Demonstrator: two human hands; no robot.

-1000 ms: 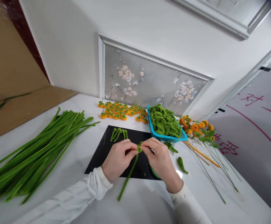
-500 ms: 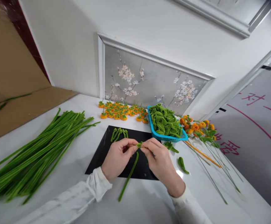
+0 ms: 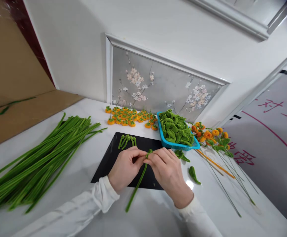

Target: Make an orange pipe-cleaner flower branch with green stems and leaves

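Note:
Between the fingertips of my left hand [image 3: 126, 167] and my right hand [image 3: 167, 171] is a small curled piece of green pipe cleaner [image 3: 149, 152]. Both hands pinch it above a black mat [image 3: 106, 166]; its exact shape is partly hidden by the fingers. Below them a loose green pipe cleaner [image 3: 136, 190] runs from the mat onto the table, its upper end near my fingers. Several short bent green pieces with knotted tops [image 3: 128, 141] lie in a row at the mat's far left.
A heap of long green pipe cleaners [image 3: 49, 158] lies left. Orange pieces with green tops [image 3: 125, 116] stand behind the mat. A blue basket [image 3: 178, 145] holds green leaves; a loose leaf [image 3: 194, 174] lies nearby. Orange flowers [image 3: 207, 134] with long stems rest at right.
My right hand has turned and shifted slightly, its fingers now lower around the small green piece. My left hand stays nearly in place. The camera view has shifted a little.

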